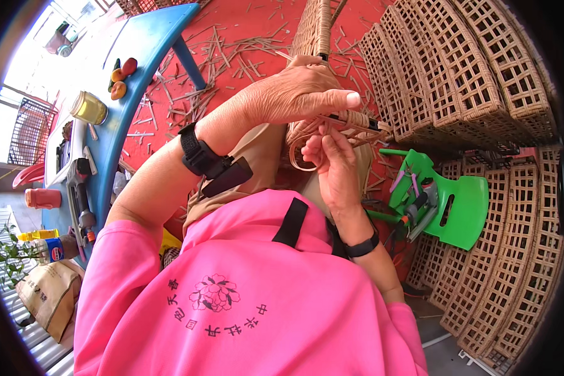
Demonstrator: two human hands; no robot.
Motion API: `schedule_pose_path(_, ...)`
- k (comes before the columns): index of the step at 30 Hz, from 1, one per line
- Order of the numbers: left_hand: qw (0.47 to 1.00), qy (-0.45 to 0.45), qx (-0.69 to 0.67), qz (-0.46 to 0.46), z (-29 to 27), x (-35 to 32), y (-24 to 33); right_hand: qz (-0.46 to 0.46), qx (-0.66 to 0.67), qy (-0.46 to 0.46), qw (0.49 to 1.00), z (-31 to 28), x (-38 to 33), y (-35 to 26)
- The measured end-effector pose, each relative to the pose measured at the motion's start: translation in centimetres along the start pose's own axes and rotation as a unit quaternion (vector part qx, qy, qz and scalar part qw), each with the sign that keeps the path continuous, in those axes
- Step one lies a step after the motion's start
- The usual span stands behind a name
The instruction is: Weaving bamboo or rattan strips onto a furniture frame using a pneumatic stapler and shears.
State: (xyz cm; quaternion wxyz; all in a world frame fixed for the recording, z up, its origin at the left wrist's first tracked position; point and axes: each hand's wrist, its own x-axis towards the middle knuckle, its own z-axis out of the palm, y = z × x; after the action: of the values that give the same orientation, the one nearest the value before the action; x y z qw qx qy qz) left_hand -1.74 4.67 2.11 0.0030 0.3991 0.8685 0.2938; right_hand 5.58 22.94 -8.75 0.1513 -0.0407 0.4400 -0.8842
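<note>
My left hand [297,94] lies over the near end of a woven rattan piece [313,28] that stands up from my lap, thumb stretched right along a wrapped bar [357,119]. My right hand [335,166] comes up from below and pinches a flat rattan strip [304,141] that loops down under the bar. Both hands touch the wrapping at the same spot. A black band with a small device [216,166] sits on my left wrist and a black strap [363,247] on my right. My pink shirt fills the lower picture.
A green plastic chair [460,203] with pliers and tools on its seat stands at the right. Stacks of woven lattice panels [464,69] fill the right side. A blue table [141,44] at the left carries a jar, fruit and tools. Rattan offcuts litter the red floor.
</note>
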Motion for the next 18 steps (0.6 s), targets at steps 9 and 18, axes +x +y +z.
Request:
schedule_pose_path(9,1.000,0.002,-0.025,0.012,-0.1,-0.2,-0.1,0.026,-0.024,0.024,0.999,0.3,-1.2,-0.8)
schedule_pose_path(18,1.000,0.005,-0.018,0.005,0.2,-0.2,-0.4,0.099,0.048,0.024,0.994,-1.6,-1.2,0.6)
